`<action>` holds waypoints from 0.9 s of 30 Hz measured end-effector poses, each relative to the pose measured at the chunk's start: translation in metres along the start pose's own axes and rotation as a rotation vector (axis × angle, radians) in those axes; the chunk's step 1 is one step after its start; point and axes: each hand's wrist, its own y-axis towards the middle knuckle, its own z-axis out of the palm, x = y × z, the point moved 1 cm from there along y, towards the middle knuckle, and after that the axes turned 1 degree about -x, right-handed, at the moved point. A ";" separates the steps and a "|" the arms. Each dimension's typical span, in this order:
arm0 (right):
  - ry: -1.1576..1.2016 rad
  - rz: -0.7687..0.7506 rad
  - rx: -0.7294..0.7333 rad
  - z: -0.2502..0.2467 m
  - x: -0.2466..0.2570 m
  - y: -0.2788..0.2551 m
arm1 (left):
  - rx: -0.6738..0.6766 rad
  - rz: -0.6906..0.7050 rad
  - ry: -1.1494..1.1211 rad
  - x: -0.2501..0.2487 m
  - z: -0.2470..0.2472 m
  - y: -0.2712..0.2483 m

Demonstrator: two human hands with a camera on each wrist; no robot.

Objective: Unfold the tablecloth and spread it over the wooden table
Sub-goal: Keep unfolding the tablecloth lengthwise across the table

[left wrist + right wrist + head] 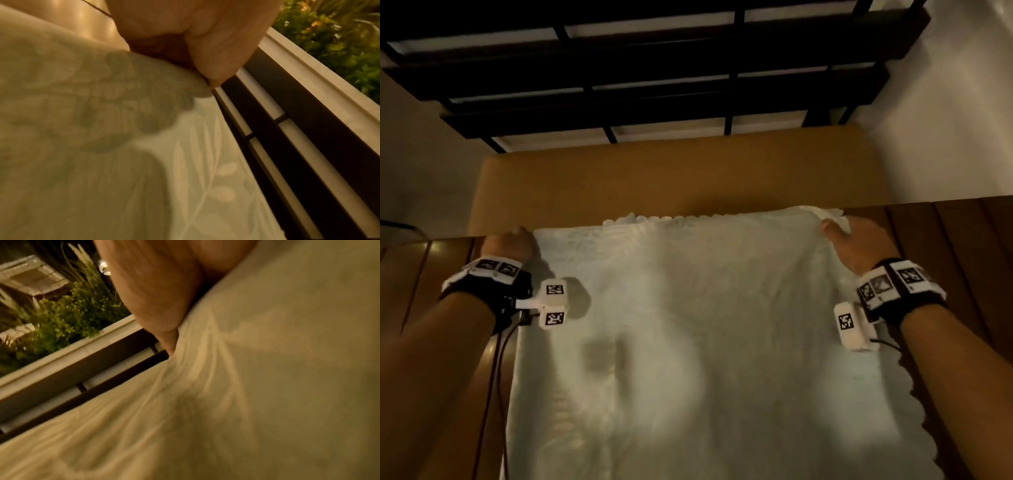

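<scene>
A white tablecloth [681, 342] with a scalloped edge and a faint leaf pattern lies stretched over the middle of the wooden table [945, 246]. Its far edge reaches the table's far side. My left hand [512, 243] grips the far left corner, fingers curled round the cloth [144, 100]. My right hand [849, 236] pinches the far right corner, where the cloth [226, 369] bunches into folds at the fingers. Bare wood shows left and right of the cloth.
Beyond the table's far edge stands a tan bench or seat [671, 174], then a dark slatted railing [654, 75]. Green plants [339, 40] grow past the railing. A white wall [955, 120] rises at the right. Wrist cables [496, 359] hang by my left arm.
</scene>
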 end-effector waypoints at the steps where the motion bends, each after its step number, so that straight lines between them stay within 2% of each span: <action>1: -0.011 0.015 -0.008 -0.002 -0.001 -0.006 | 0.007 -0.003 -0.011 0.001 -0.001 -0.004; 5: 0.039 0.095 -0.076 -0.008 -0.007 -0.043 | -0.003 -0.018 -0.215 0.017 -0.002 -0.024; 7: 0.083 0.146 -0.087 -0.010 -0.019 -0.073 | 0.060 0.020 -0.216 0.034 -0.005 -0.053; 11: 0.026 0.201 -0.007 -0.003 -0.057 -0.162 | 0.188 0.198 -0.191 0.098 -0.008 -0.124; 15: 0.101 0.322 0.030 0.013 -0.093 -0.272 | 0.319 0.285 -0.152 0.187 -0.009 -0.185; 19: 0.180 0.410 -0.002 0.035 -0.135 -0.365 | 0.465 0.267 -0.148 0.267 -0.011 -0.253; 23: 0.234 0.463 -0.035 0.054 -0.163 -0.420 | 0.601 0.229 -0.103 0.338 0.000 -0.293; 27: 0.249 0.481 -0.058 0.074 -0.191 -0.442 | 0.554 0.181 -0.067 0.377 -0.001 -0.305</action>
